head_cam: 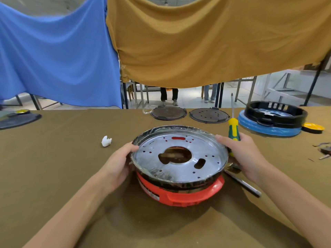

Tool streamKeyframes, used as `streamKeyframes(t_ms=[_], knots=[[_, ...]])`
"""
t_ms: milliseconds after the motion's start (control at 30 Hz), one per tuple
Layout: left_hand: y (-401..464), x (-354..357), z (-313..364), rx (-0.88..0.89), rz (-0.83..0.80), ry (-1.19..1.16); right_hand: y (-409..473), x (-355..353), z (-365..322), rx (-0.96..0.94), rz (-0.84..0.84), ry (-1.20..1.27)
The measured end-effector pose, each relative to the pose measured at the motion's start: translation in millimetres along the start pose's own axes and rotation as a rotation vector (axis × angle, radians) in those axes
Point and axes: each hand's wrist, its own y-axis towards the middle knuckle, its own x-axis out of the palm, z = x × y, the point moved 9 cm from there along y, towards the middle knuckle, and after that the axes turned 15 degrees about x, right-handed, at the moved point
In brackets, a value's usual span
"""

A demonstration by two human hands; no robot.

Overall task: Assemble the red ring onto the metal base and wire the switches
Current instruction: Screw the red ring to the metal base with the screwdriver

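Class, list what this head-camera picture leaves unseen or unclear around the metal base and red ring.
- Head view: switches and wiring, if present, hidden under the metal base.
- Red ring: far side covered by the base.
- Right hand covers the screwdriver handle's lower part.
- Left hand: fingertips hidden behind the rim.
- Small parts at right edge: cut off, too small.

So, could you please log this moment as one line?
left hand: grips metal base rim | right hand: base rim, screwdriver | red ring: under base

Red ring (180, 196), silver metal base (179, 154), yellow-green screwdriver (233, 129), olive tablecloth (71, 158), blue and mustard drapes (197, 42)
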Motion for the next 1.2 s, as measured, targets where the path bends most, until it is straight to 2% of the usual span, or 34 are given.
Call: streamKeyframes(t_ms=[67, 233, 933, 1200], knots=[[4, -4, 1, 0.012, 0.028, -0.012, 0, -1, -2, 0.010, -0.023, 0.034], [6, 0, -10, -0.033, -0.012, 0.000, -1, -10, -7, -0.062, 0.093, 0.004], [1, 7, -13, 0.005, -0.053, 0.022, -10, 1, -1, 0.026, 0.086, 0.012], [-4, 14, -9, 0.038, -0.112, 0.032, -9, 1, -3, 0.025, 0.083, -0.116]])
